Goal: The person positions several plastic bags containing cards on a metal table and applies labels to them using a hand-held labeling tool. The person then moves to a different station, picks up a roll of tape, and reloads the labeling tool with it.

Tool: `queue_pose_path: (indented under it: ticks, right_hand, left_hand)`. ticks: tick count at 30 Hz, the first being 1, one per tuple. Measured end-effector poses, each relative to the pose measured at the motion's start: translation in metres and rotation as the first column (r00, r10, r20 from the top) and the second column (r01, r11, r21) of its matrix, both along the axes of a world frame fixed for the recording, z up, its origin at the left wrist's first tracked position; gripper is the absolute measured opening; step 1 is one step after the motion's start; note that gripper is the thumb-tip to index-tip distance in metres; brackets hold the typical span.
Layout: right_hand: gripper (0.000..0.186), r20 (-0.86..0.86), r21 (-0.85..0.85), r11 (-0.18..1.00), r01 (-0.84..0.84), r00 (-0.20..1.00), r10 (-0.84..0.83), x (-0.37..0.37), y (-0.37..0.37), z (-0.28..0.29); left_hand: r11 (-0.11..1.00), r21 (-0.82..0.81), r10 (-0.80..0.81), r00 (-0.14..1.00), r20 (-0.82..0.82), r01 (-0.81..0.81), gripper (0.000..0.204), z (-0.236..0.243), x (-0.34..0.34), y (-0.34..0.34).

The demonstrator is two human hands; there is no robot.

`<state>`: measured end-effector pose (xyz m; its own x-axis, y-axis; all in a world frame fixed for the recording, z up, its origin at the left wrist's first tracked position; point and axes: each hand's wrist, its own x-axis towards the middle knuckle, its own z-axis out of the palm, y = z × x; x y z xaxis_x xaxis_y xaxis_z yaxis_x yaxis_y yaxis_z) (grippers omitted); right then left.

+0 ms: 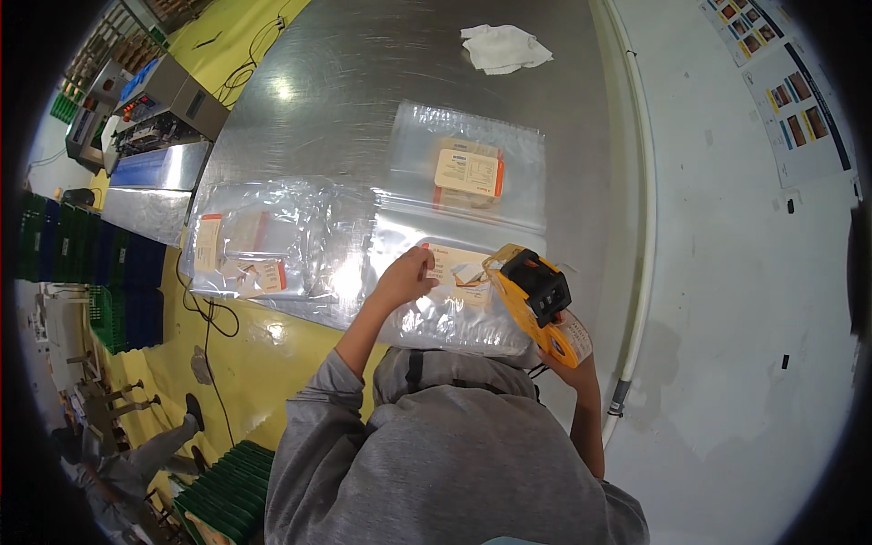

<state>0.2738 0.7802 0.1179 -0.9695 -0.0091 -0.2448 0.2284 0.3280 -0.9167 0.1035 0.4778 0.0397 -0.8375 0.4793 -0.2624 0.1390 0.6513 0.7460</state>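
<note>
On the metal table in front of me lies a stack of clear plastic bags, the top one bearing a cream and orange printed label. My left hand is at the label's left edge, fingers bent and drawn together; whatever may be between the fingertips is hidden. A yellow and black handheld label gun is gripped in my right hand, which shows only partly behind it. The gun's front end is over the label's right part, where a whitish, shiny patch shows.
Beyond lies another clear bag stack with a cream label; more labelled bags lie left. A white cloth rests at the table's far end. A pipe runs along the right wall. Left are a machine, green crates and a person.
</note>
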Motion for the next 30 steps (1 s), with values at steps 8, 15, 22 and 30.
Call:
queue_pose_path:
  ticks: [8, 15, 22, 30]
  right_hand:
    - [0.070, 0.021, -0.035, 0.998, 0.051, 0.999, -0.050, 0.002, 0.001, -0.007]
    - [0.047, -0.210, 0.020, 0.993, 0.114, 0.972, -0.107, -0.008, -0.020, 0.020]
    - [0.038, -0.048, 0.576, 0.791, -0.207, 0.957, 0.285, 0.004, 0.009, 0.038]
    - [0.037, -0.052, 0.271, 0.860, -0.432, 0.886, 0.461, -0.040, 0.010, 0.021]
  left_hand:
    - [0.958, -0.012, -0.273, 0.903, -0.331, 0.285, 0.025, -0.012, 0.028, -0.050]
    - [0.925, -0.041, -0.373, 0.879, -0.298, 0.378, 0.009, -0.002, 0.015, -0.044]
    - [0.989, -0.083, -0.142, 0.663, -0.735, 0.120, 0.009, 0.110, -0.059, -0.003]
    - [0.950, -0.030, -0.286, 0.829, -0.480, 0.311, 0.050, 0.041, 0.007, -0.057]
